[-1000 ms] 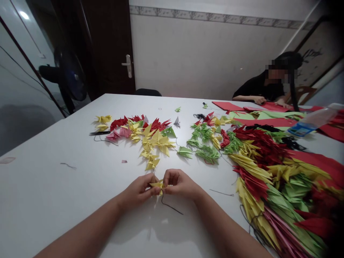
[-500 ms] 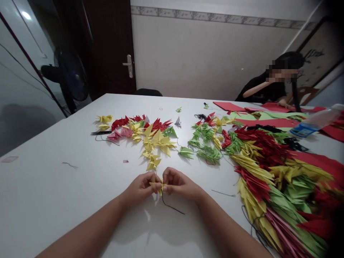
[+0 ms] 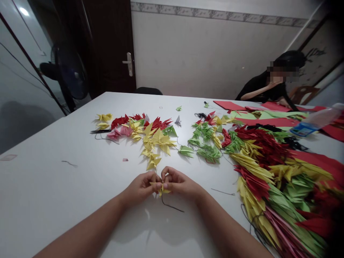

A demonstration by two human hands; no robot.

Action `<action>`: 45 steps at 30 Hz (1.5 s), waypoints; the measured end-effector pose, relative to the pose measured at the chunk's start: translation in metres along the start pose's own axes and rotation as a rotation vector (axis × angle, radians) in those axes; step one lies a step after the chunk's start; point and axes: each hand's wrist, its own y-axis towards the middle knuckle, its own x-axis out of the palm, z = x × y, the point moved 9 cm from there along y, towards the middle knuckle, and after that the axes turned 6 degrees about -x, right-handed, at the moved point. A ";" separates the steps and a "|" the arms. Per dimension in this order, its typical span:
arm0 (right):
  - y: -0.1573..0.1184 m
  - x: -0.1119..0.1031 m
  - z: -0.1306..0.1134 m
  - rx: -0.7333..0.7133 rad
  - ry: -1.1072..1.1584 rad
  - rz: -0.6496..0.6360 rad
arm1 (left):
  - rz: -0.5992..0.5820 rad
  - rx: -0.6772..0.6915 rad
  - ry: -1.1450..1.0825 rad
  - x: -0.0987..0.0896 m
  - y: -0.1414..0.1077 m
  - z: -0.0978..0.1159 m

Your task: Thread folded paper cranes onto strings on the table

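While folded yellow paper (image 3: 165, 191) was pinched by both hands (image 3: 145, 186) (image 3: 177, 184), seemingly adjusted along black string (image 3: 173, 207) below, steadiness seemed needed next.

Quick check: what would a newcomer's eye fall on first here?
First, the heaped red, yellow and green folded paper along the right side of the table. Then the yellow, red and pink origami cluster left of it, and, near middle, the left hand and right hand pinching a small yellow origami piece with a black cord trailing below.
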 end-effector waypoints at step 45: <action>-0.033 0.020 -0.025 0.147 -0.993 0.457 | 0.420 0.205 0.296 -0.029 -0.016 0.028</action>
